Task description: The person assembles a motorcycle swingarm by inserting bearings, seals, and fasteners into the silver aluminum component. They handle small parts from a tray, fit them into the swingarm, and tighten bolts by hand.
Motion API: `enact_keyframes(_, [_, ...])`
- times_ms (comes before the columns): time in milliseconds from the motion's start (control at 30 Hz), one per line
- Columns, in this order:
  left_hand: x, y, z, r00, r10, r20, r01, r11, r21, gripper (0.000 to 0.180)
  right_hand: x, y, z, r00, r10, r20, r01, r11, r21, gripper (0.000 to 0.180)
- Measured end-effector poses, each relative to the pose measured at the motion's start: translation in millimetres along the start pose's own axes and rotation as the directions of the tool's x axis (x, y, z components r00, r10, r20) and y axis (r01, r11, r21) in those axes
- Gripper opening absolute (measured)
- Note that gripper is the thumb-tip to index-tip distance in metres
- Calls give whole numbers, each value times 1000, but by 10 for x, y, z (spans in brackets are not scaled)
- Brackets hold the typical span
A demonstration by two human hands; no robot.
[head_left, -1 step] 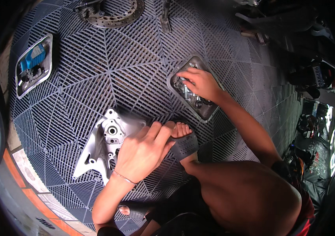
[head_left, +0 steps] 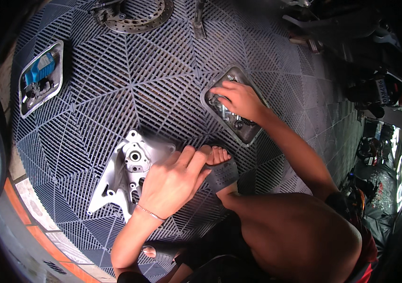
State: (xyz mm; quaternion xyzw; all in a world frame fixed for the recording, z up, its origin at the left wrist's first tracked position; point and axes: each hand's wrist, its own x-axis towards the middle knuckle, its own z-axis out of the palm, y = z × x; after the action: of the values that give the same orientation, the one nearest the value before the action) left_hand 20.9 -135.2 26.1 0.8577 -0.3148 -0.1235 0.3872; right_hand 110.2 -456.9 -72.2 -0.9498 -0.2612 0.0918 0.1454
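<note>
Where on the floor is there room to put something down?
The widest bare floor grid lies between the blue-part tray, brake disc and bolt tray. It is crowded around the left hand, silver bracket and foot.

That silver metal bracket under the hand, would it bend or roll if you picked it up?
The silver cast-metal bracket looks thick and rigid, so it probably won't bend. Its flat, irregular shape with lugs suggests it would lie still on the grey grid floor mat, not roll. It likely feels hefty; the left hand rests on it.

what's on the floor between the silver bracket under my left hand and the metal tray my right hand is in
Only bare grid floor mat between bracket and tray, in the head view.
</note>
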Motion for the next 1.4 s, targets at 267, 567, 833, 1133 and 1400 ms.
enact_keyframes(267, [0,-2,95,1000,3,21,-3,1000,15,41,131,201,-31,962,271,31,-263,890,373,15])
enact_keyframes(567, [51,-4,148,1000,-27,8,27,998,-50,38,-167,397,-98,889,457,42,-387,697,604,24])
enact_keyframes(833, [25,-92,971,881,-450,-145,176,597,-783,40,-248,-516,-568,886,371,277,-460,637,618,23])
enact_keyframes(1133, [-102,114,1234,736,-586,340,206,-285,-936,48,-517,-1031,-454,898,258,356,-440,504,744,25])
enact_keyframes(1400, [-122,-35,1064,703,-597,387,276,-273,-922,30,-564,-138,-35,953,272,131,-299,911,283,29])
